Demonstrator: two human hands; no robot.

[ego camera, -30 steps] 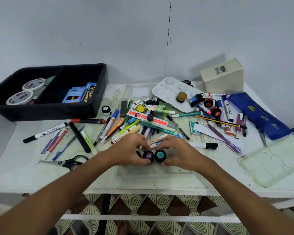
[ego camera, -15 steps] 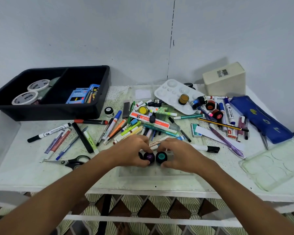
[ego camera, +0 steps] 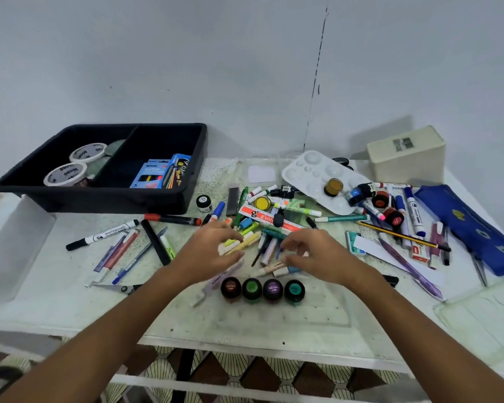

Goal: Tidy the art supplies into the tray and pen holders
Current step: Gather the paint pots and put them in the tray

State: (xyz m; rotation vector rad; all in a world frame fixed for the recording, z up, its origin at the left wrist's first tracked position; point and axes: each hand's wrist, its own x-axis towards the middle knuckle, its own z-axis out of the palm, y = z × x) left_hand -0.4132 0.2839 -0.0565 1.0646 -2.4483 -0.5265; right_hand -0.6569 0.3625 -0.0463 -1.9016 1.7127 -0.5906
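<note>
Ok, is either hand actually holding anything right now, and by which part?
Nothing is held. The left hand and right hand hover with loosely curled fingers over the marker pile, just behind the four paint pots.

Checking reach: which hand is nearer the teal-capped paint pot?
Right. The right hand hovers just above-right of the teal-capped paint pot; the left hand is farther left.

black tray (ego camera: pixel 105 196), blue pencil case (ego camera: pixel 466 228)
</note>
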